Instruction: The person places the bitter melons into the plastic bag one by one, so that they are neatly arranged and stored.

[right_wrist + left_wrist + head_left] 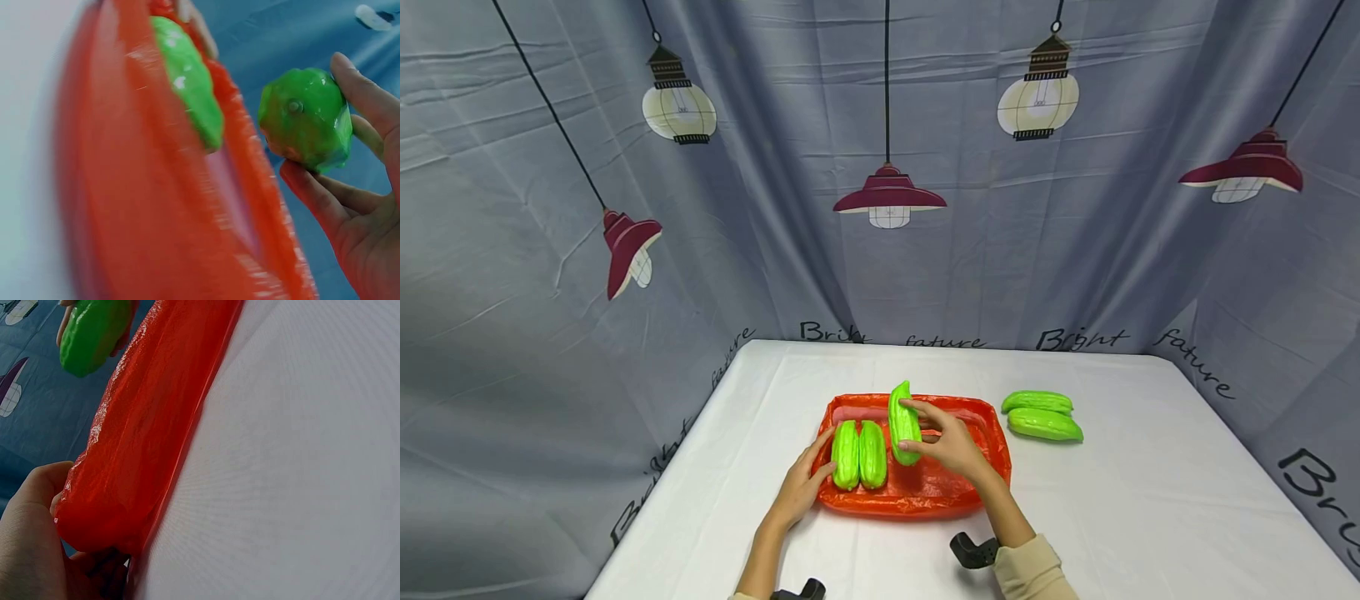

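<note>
A red tray (917, 504) with a shiny, wrinkled surface sits on the white table. Inside its left part, two bright green bitter melons (859, 454) lie side by side. My left hand (797, 487) holds the tray's left end, with a digit over the rim (78, 481) in the left wrist view. Above the tray's middle, my right hand (951, 446) pinches another bitter melon (902, 425) between thumb and fingers. That melon (303, 119) appears end-on in the right wrist view, clear of the tray wall (144, 187).
Two more green bitter melons (1042, 414) lie together on the table, right of the tray. A white cloth (1150, 500) covers the tabletop. Behind and beside it hangs a grey-blue curtain (962, 275) with printed lamps. Dark devices (973, 550) sit at both wrists.
</note>
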Motion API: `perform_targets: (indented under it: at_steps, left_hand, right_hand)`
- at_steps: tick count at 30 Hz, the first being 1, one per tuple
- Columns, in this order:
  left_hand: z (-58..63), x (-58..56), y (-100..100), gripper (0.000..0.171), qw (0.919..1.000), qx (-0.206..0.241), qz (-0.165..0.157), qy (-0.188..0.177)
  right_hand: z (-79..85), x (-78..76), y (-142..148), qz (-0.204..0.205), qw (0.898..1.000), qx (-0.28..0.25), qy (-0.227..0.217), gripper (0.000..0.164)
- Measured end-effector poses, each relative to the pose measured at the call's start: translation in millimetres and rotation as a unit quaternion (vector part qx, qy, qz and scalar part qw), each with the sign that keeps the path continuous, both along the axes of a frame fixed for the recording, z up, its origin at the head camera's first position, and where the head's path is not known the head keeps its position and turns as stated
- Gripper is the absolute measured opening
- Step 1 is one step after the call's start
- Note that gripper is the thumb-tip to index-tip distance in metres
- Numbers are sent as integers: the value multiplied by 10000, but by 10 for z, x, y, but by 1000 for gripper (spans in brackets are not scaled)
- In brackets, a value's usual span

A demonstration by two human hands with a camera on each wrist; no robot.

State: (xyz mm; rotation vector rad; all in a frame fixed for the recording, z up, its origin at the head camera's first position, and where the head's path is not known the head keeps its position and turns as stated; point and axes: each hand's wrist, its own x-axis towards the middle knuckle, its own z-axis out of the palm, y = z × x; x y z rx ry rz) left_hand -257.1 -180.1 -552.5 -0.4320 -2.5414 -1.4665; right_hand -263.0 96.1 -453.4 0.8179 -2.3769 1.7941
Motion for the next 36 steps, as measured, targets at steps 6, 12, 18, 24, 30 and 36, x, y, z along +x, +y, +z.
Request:
perform_targets:
  at_steps: [6, 12, 18, 24, 30, 36]
  left_hand:
    - [-13, -1, -12, 52, 9999, -70, -4, 95]
    - [-17, 2, -13, 53, 9999, -58, -11, 139]
    - [-16, 5, -11, 52, 10000, -68, -17, 15]
    - [-11, 15, -8, 52, 10000, -30, 5, 11]
    - [-4, 8, -3, 53, 9998, -76, -40, 183]
    - [5, 6, -2, 52, 9997, -56, -54, 214]
  right_hand:
    - [-186, -39, -57, -230, 9988, 422, -34, 62]
    - [-443, -121, -90, -219, 9969, 737, -181, 62]
    - [-658, -225, -74, -208, 9944, 1026, -172, 62]
    - [-711, -236, -71, -223, 9919, 1246, -112, 62]
    - [-696, -214, -82, -440, 9861, 1601, -42, 62]
    - [-693, -220, -82, -426, 9854, 1650, -12, 62]
